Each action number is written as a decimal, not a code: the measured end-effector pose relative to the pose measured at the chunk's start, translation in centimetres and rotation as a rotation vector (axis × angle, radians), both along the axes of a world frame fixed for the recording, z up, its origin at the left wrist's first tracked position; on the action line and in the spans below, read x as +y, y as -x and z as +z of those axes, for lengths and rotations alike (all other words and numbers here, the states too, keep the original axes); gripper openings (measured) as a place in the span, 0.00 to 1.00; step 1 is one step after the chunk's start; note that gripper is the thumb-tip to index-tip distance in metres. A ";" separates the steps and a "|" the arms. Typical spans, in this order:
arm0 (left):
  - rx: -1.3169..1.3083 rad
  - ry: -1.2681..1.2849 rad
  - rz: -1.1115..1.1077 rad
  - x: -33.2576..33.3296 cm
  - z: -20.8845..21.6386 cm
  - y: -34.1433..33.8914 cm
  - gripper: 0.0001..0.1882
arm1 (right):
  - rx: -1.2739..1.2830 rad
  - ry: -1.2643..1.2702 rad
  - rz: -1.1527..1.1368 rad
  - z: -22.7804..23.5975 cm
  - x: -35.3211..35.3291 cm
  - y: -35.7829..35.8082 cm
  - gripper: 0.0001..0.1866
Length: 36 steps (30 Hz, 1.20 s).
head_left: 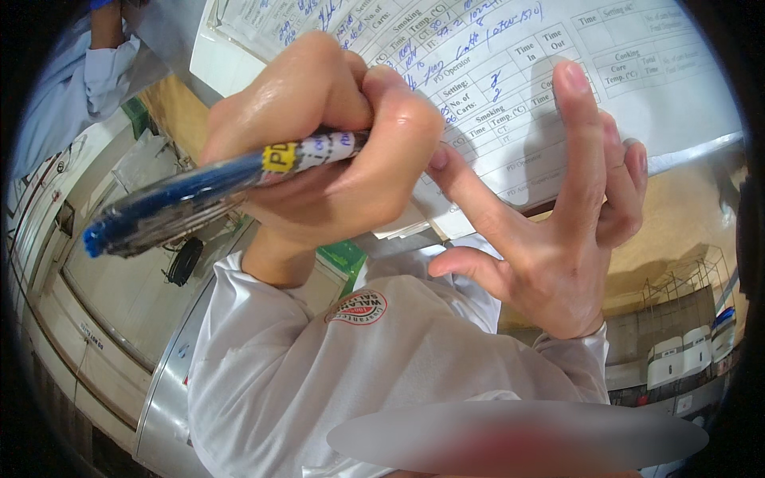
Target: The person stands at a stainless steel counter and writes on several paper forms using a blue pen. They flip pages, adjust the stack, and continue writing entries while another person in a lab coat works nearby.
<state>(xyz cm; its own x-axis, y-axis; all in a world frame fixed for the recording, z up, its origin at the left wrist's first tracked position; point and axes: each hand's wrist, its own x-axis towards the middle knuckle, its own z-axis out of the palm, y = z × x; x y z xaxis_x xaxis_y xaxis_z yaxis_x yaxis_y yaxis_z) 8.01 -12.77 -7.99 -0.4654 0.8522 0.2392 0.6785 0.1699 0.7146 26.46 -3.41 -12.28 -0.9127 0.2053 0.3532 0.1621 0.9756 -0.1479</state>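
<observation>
So the left hand (362, 175) has a slim dark blue plastic pen (191, 190) with yellow and white labels round its barrel, thumb and curled fingers bunched tight on it. The pen sits left of centre, in front of the hand from this angle. Its long axis runs on a shallow diagonal: the bright blue butt end sticks out to the lower left, and the barrel climbs gently toward the upper right until it disappears into the grip. The writing tip is hidden in there, so I can't tell if it's on the paper.

The right hand (558, 239) is spread, back showing, fingers fanned up over a white printed form (629, 119) with ruled boxes and blue handwriting. The thumb points left, and the index fingertip is right beside the left hand; can't tell if they touch.

Below the hands is the person's white cloth shirt (430, 338) with a small round red-and-black logo (358, 307). Upper left there's someone else's pale blue-grey sleeve (76, 107). Off to the right, a thin wire rack (685, 275) stands near some white boxy containers (677, 360)
</observation>
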 end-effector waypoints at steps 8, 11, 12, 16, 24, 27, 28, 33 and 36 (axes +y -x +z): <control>0.005 0.016 -0.058 0.2 -0.7 -0.4 0.23 | 0.092 -0.057 0.035 -2.0 0.8 -0.6 0.43; -0.010 0.049 -0.018 0.1 -0.8 -0.8 0.23 | 0.067 -0.037 0.028 -2.3 0.7 -1.1 0.43; -0.022 0.050 0.001 0.0 -0.9 -0.9 0.23 | 0.020 0.031 -0.004 -1.8 0.4 -1.3 0.43; -0.076 0.012 0.024 -0.3 -1.5 -0.6 0.23 | -0.196 0.345 -0.183 0.7 -1.7 -1.5 0.43; -0.169 -0.164 -0.001 0.0 -2.6 0.6 0.21 | -0.201 0.332 -0.207 0.8 -2.2 -0.6 0.42; -1.037 -0.268 0.311 0.2 0.3 1.2 0.19 | -0.203 0.339 -0.202 1.1 -1.7 -1.4 0.41; -1.157 -0.319 0.267 -0.3 0.2 2.3 0.18 | -0.201 0.340 -0.199 1.2 -1.7 -1.5 0.41; -0.474 -0.168 0.220 -0.3 1.0 -0.7 0.17 | -0.212 0.350 -0.210 2.3 -2.0 -1.8 0.40; -0.137 -0.089 0.060 0.0 -0.5 -0.7 0.18 | -0.243 0.396 -0.219 2.3 -1.4 -1.6 0.40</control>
<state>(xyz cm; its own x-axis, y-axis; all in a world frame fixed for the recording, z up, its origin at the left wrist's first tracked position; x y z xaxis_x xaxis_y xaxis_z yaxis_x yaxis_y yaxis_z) 8.75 -12.74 -8.49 -0.5482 0.8002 0.2433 0.5641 0.1390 0.8139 28.07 -4.77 -10.02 -0.8795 0.4758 -0.0072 0.4319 0.7916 -0.4322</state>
